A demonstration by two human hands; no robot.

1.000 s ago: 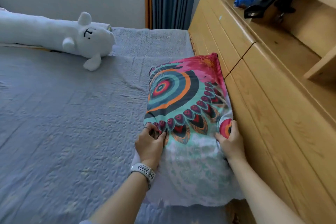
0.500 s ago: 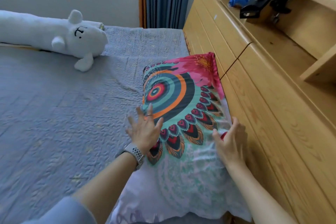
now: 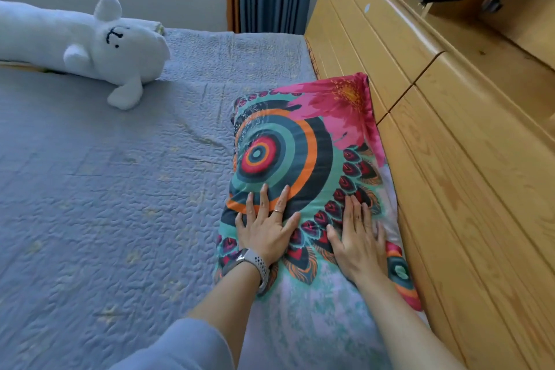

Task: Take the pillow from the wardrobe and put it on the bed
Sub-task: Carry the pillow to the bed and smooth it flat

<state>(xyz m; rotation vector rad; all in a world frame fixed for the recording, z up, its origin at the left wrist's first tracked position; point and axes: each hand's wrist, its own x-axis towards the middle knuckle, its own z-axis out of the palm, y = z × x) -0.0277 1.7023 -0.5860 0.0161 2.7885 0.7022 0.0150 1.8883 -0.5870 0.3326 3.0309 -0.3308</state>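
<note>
Under both flat hands (image 3: 265, 228) (image 3: 359, 242) lies the pillow (image 3: 300, 165), ungripped.

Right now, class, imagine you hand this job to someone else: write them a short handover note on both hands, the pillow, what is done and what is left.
Left hand: open, flat on the pillow.
Right hand: open, flat on the pillow beside it.
Pillow: lying on the bed, along the wooden headboard.
Done: pillow is on the bed.
Left: probably only smoothing it and lifting the hands away.
</note>
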